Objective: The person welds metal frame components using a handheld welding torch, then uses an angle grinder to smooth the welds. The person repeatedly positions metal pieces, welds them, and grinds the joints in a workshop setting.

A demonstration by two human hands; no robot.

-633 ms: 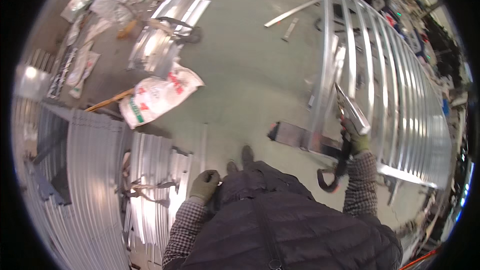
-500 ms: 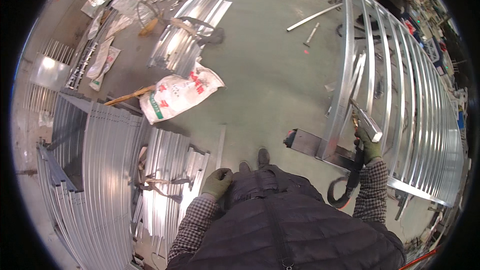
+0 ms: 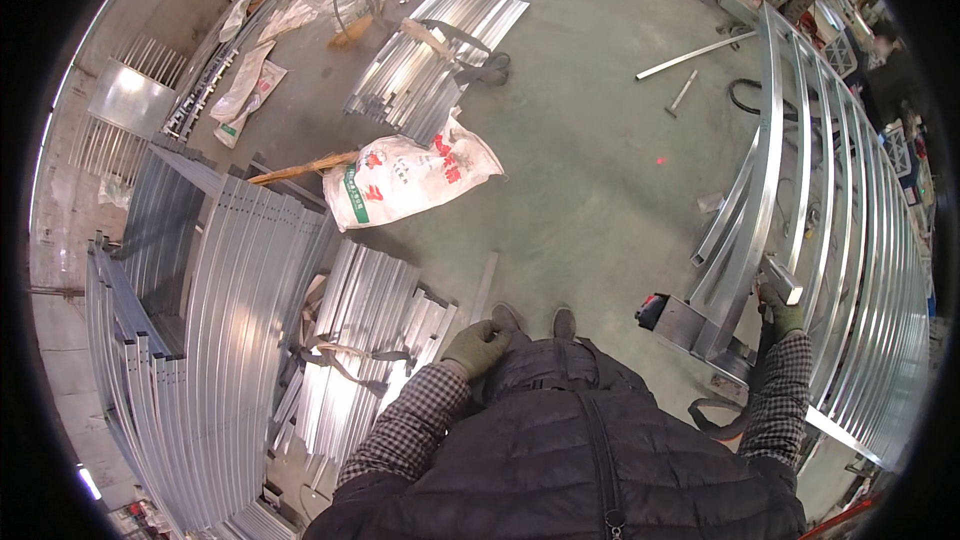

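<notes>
My right hand (image 3: 783,312), in a green work glove, is closed around a short square metal tube (image 3: 783,282), whose bright cut end points away from me. A dark part beside the tube is too hidden to name. This hand is at the near left side of a large barred metal frame (image 3: 772,140). My left hand (image 3: 477,348), gloved alike, hangs before my body with curled fingers, and nothing shows in it. Nearest to it are bundled metal profiles (image 3: 345,380) on the floor at left.
A stack of long profiles (image 3: 235,290) stands at far left. Ahead lie a white woven sack (image 3: 415,180), another profile bundle (image 3: 435,50), a loose bar (image 3: 695,55) and a hammer-like tool (image 3: 682,93). A black hose (image 3: 715,425) loops beside my right forearm.
My view has shifted, so the floor items sit farther right in the picture. My feet now stand side by side. The right hand still grips the tube by the frame; the left stays curled.
</notes>
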